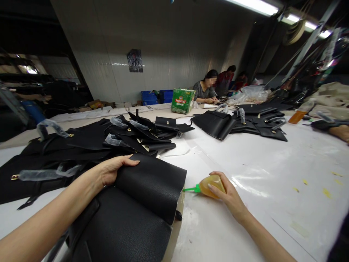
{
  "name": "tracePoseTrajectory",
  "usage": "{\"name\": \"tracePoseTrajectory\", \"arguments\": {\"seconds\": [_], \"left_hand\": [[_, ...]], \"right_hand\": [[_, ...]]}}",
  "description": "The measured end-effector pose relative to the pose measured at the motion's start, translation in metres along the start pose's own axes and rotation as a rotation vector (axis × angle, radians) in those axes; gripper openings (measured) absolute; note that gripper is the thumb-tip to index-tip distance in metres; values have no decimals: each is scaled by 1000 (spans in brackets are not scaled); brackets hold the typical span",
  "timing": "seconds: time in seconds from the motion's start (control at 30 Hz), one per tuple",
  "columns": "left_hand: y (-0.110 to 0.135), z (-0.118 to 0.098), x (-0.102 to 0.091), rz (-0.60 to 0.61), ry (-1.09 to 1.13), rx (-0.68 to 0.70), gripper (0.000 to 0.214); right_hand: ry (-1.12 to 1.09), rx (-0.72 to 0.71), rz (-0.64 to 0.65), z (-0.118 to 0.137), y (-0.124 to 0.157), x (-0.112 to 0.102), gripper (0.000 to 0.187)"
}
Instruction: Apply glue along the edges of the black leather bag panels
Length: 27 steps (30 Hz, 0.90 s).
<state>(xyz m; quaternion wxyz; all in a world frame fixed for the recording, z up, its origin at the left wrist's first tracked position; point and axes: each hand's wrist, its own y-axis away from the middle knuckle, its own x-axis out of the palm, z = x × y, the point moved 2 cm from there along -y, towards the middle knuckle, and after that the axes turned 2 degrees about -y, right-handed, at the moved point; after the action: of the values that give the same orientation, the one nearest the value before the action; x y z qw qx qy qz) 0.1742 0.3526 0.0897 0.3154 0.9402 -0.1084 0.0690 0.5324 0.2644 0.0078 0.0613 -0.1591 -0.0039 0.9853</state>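
My left hand [116, 169] grips the upper edge of a black leather bag piece [152, 182], thumb on top and fingers underneath. The piece lies partly folded at the table's near side, its pale raw edge facing right. In my right hand [225, 191] is a squeeze bottle [211, 185] of amber liquid, held tilted on its side. Its green nozzle [192, 189] points left, and the tip is at the leather's right edge; whether it touches I cannot tell.
Black bag parts [89, 136] with plastic-wrapped handles pile up at the left, and more bag parts [253, 123] lie at the back right. Beyond them stand a green Tsingtao box [182, 101] and an amber bottle [298, 115]. A co-worker [205, 89] sits at the far end of the white table [272, 174].
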Motion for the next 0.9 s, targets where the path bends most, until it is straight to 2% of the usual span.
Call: {"name": "tracePoseTrajectory", "arguments": {"seconds": [0.07,0.13,0.3,0.47,0.6,0.73,0.9], "left_hand": [[0,0,0,-8,-5,-2,37],[0,0,0,-12,-9,-3,36],[0,0,1,3,-11,-5,34],[1,0,2,-2,-19,1,32],[4,0,3,2,-20,1,32],[4,0,3,1,-21,13,33],[1,3,0,12,-9,4,34]], "right_hand": [[20,-9,-68,0,-4,-1,43],[23,-9,-81,-2,-5,-1,44],[-35,0,59,-8,10,1,45],[-33,24,29,-9,20,-1,44],[-100,74,78,-6,33,3,45],[-132,100,42,-7,45,5,46],[-81,79,-81,-8,51,5,43]]}}
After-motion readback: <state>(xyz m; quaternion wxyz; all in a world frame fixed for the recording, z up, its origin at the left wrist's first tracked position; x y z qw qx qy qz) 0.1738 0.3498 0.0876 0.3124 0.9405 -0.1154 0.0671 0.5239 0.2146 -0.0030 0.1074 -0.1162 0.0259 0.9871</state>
